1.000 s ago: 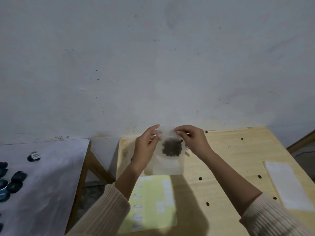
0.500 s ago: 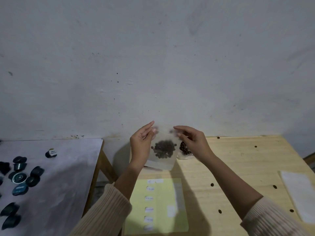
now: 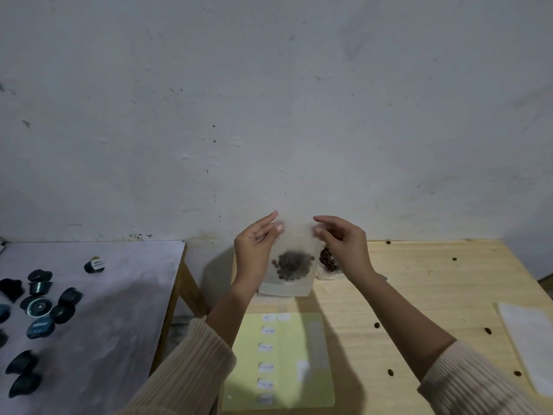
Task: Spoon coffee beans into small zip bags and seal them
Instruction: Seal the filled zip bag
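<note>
A: Where's our bag [image 3: 288, 265]?

B: Held upright above the table [image 3: 419, 295], between our hands; its top edge runs side to side from the left hand [image 3: 254, 253] to the right hand [image 3: 344, 244], with the beans [image 3: 291, 265] pooled low (a second bag [image 3: 327, 262] lies just behind).

A: And our grip?

B: Each hand pinches a top corner, the other fingers loosely spread; both sit equally near the zip, so we'd judge sealing means pressing along that edge.
</note>
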The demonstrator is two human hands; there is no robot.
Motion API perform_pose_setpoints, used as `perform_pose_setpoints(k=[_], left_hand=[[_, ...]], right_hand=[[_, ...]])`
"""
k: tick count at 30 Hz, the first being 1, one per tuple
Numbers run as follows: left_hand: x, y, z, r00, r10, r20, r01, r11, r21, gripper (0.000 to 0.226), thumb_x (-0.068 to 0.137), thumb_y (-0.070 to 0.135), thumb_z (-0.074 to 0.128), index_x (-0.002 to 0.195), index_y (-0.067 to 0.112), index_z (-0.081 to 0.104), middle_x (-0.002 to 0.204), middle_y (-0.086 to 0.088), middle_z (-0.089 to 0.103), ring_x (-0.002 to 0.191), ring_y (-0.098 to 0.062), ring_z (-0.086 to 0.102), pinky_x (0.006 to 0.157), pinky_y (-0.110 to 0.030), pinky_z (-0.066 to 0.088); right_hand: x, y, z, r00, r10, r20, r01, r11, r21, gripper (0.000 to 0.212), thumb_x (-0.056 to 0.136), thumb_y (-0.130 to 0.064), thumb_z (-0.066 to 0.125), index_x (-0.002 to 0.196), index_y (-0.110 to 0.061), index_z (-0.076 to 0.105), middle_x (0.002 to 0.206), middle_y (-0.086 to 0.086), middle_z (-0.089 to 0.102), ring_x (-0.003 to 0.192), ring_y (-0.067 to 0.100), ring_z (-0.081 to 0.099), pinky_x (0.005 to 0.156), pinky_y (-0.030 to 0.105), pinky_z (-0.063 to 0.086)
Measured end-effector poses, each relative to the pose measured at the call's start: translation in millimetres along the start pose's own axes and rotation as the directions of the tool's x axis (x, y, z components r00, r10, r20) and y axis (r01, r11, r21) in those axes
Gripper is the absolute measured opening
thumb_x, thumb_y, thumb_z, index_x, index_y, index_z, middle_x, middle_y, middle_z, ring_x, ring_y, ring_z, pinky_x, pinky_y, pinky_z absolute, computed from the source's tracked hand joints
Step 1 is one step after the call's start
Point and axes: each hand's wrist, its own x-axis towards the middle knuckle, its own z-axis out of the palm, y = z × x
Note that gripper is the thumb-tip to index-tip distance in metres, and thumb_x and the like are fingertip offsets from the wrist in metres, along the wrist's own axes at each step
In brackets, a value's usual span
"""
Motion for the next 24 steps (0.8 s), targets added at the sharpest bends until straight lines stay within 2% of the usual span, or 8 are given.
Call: perform_pose_setpoints(k=[3, 8, 12, 16, 18, 21, 24], left_hand=[[0.6, -0.5, -0.7, 0.999, -0.010, -0.042, 0.009, 1.000, -0.012, 0.034, 0.082, 0.003, 0.067, 0.108, 0.025, 0.065, 0.092, 0.007, 0.072, 0.094, -0.012, 0.068, 0.090, -0.031, 0.053], [3.8, -1.3, -4.5, 0.995, -0.019, -0.102, 0.021, 1.000, 0.016, 0.034, 0.084, 0.002, 0.065, 0.116, 0.013, 0.063, 0.098, -0.003, 0.070, 0.093, -0.014, 0.068, 0.090, -0.032, 0.053], [1.7, -3.9, -5.8, 0.995, -0.020, -0.102, 0.025, 0.999, 0.048, 0.033, 0.084, 0.001, 0.064, 0.114, 0.014, 0.064, 0.095, -0.003, 0.071, 0.090, -0.014, 0.069, 0.088, -0.029, 0.054], [-0.7, -6.4, -4.7, 0.994, -0.033, -0.106, 0.036, 0.999, 0.035, 0.032, 0.086, 0.000, 0.062, 0.114, 0.014, 0.063, 0.093, -0.002, 0.071, 0.089, -0.014, 0.070, 0.087, -0.029, 0.054], [-0.8, -6.4, -4.8, 0.993, -0.041, -0.111, 0.044, 0.999, 0.027, 0.032, 0.086, 0.000, 0.062, 0.114, 0.012, 0.063, 0.094, -0.004, 0.071, 0.090, -0.014, 0.069, 0.087, -0.031, 0.054], [-1.4, -7.4, -5.5, 0.996, -0.040, -0.078, 0.043, 0.999, 0.031, 0.031, 0.085, 0.000, 0.063, 0.109, 0.019, 0.065, 0.095, -0.005, 0.072, 0.093, -0.018, 0.069, 0.090, -0.034, 0.053], [-3.4, -9.3, -4.8, 0.998, -0.048, -0.048, 0.050, 0.997, 0.059, 0.032, 0.084, 0.002, 0.065, 0.107, 0.024, 0.065, 0.098, -0.005, 0.071, 0.096, -0.017, 0.068, 0.091, -0.037, 0.053]], right_hand=[[-0.4, -0.1, 1.7, 1.000, 0.007, 0.007, -0.007, 1.000, -0.007, 0.028, 0.081, 0.000, 0.067, 0.100, -0.021, 0.069, 0.085, 0.005, 0.071, 0.085, 0.015, 0.068, 0.086, 0.026, 0.053], [-2.2, -1.5, 5.9, 0.997, 0.007, 0.078, -0.003, 0.999, -0.050, 0.029, 0.078, -0.001, 0.070, 0.099, -0.021, 0.070, 0.077, -0.004, 0.069, 0.076, 0.004, 0.065, 0.079, 0.016, 0.050], [-0.9, -4.4, 9.3, 0.996, 0.025, 0.086, -0.015, 0.992, -0.121, 0.027, 0.081, 0.002, 0.065, 0.095, -0.021, 0.069, 0.071, -0.006, 0.066, 0.062, -0.004, 0.057, 0.064, 0.011, 0.046], [-0.2, -1.3, 9.8, 0.997, 0.051, 0.059, -0.040, 0.984, -0.171, 0.023, 0.081, -0.001, 0.066, 0.094, -0.020, 0.070, 0.069, -0.008, 0.062, 0.053, -0.003, 0.052, 0.053, 0.009, 0.040], [0.3, 0.1, 10.0, 0.997, 0.050, 0.050, -0.039, 0.978, -0.205, 0.019, 0.080, -0.004, 0.068, 0.094, -0.017, 0.072, 0.071, -0.012, 0.062, 0.056, -0.005, 0.053, 0.056, 0.007, 0.041], [1.8, -0.6, 11.9, 0.993, 0.078, 0.088, -0.054, 0.968, -0.246, 0.015, 0.077, -0.010, 0.073, 0.091, -0.016, 0.072, 0.073, -0.012, 0.064, 0.059, -0.008, 0.055, 0.058, 0.005, 0.042], [3.5, -0.2, 15.3, 0.987, 0.124, 0.105, -0.094, 0.964, -0.248, 0.007, 0.078, -0.009, 0.073, 0.083, -0.014, 0.071, 0.076, -0.008, 0.066, 0.069, -0.005, 0.060, 0.064, 0.009, 0.044]])
